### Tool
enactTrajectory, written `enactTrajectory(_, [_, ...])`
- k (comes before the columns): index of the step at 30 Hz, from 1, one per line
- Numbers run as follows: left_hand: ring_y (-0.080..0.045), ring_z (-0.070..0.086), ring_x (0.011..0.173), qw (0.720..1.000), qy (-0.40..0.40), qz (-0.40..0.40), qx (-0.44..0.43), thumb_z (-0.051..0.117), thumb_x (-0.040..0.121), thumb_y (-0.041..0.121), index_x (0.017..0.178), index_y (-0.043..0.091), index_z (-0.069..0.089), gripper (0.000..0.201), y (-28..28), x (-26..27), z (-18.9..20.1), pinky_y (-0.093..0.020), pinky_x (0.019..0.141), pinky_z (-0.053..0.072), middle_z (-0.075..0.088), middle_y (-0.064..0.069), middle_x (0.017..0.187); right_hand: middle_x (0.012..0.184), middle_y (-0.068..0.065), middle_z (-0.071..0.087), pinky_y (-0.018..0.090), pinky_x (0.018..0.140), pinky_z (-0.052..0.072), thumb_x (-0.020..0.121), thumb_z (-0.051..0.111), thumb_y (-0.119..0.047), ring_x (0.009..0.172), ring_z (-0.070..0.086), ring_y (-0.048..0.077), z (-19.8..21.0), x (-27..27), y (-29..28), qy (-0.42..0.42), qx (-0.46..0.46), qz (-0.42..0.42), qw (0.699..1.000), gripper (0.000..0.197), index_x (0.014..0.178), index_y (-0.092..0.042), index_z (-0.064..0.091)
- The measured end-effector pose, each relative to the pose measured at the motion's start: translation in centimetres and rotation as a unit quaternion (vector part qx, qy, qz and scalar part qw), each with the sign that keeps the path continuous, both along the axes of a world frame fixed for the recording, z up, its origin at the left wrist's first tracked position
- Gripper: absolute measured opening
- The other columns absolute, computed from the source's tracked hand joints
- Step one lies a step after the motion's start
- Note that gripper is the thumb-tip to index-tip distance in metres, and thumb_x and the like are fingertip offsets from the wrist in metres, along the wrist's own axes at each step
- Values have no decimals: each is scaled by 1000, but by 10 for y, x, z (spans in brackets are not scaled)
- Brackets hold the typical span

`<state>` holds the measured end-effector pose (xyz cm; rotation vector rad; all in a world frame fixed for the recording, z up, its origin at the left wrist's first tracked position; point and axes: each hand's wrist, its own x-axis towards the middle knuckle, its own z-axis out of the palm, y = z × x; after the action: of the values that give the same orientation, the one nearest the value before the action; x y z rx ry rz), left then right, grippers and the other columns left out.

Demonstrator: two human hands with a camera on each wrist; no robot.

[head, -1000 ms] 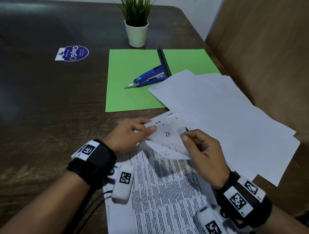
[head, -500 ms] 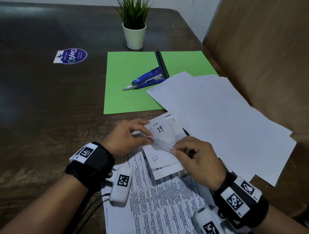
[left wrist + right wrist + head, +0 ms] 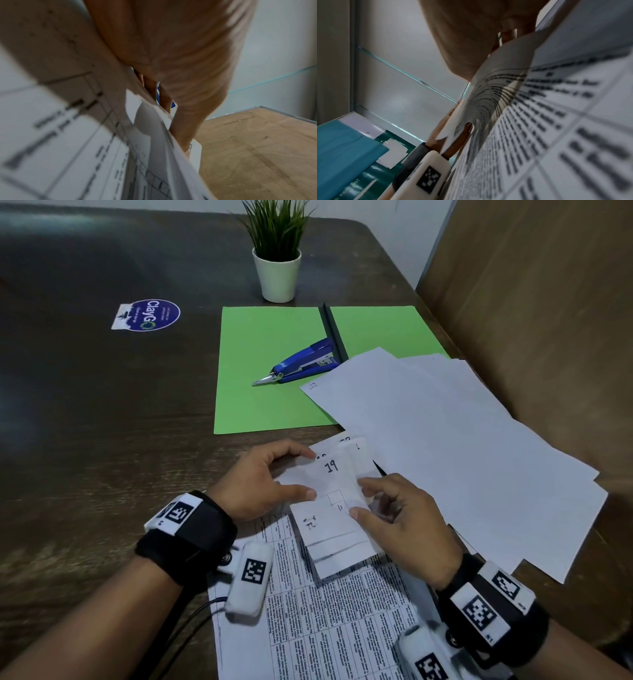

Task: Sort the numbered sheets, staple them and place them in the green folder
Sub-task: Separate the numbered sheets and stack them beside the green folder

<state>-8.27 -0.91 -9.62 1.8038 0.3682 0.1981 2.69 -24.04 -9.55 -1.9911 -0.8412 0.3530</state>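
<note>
Openly, green folder (image 3: 270, 371) bears blue stapler (image 3: 301, 364) and loose sheets (image 3: 445, 446).

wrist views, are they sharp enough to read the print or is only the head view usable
Head view: sharp; the 19 on the numbered sheet reads clearly. Left wrist view: printed sheet smeared, illegible. Right wrist view: printed rows bent by the wide lens, too blurred to read.
</note>
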Motion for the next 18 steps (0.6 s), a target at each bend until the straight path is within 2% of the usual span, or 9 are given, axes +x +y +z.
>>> enactTrajectory(2, [-2, 67, 109, 1000, -3, 1, -7, 89, 68, 7, 112, 19, 71, 50, -1, 0, 2, -11, 92, 48, 72, 6, 116, 98, -16, 62, 21, 73, 53, 81, 82, -24, 79, 60, 8, 2, 0, 0, -5, 1, -6, 1000, 40, 119, -25, 70])
enactTrajectory(4, [1, 66, 108, 1000, -3, 3, -14, 89, 68, 5, 103, 21, 73, 42, -2, 0, 2, -10, 92, 47, 71, 10, 113, 95, -15, 63, 18, 71, 50, 81, 82, -22, 78, 60, 7, 4, 0, -1, -7, 11, -4, 1000, 33, 112, -25, 73])
enactTrajectory(8, [0, 63, 112, 1000, -1, 0, 15, 89, 66, 15, 84, 23, 77, 22, -2, -1, 4, -17, 91, 50, 71, 8, 113, 85, -12, 67, 29, 68, 52, 80, 83, -15, 78, 63, 12, 7, -3, 0, -18, 28, 22, 999, 14, 88, -24, 77])
enactTrajectory(10, [7, 61, 113, 1000, -2, -2, 21, 88, 69, 9, 84, 22, 77, 23, -3, -1, 5, -12, 90, 48, 70, 8, 114, 80, -13, 67, 31, 67, 53, 79, 83, -15, 75, 63, 13, 7, -4, 0, -15, 33, 23, 999, 13, 82, -25, 75])
enactTrajectory(14, [7, 66, 101, 1000, -10, 7, -21, 87, 68, -2, 95, 14, 72, 35, -5, -1, 5, -6, 84, 47, 70, 13, 112, 82, -10, 71, 23, 65, 54, 78, 83, -12, 70, 65, 11, 6, -4, 0, 2, 47, 6, 999, 17, 77, -26, 73])
enactTrajectory(18, [5, 69, 94, 1000, 0, 10, -24, 87, 68, -3, 95, 18, 71, 38, -5, -1, 5, -7, 79, 49, 75, 20, 98, 101, -15, 72, 11, 71, 50, 77, 83, -7, 82, 67, -2, 7, -7, -1, 17, 53, 11, 998, 26, 78, -32, 75])
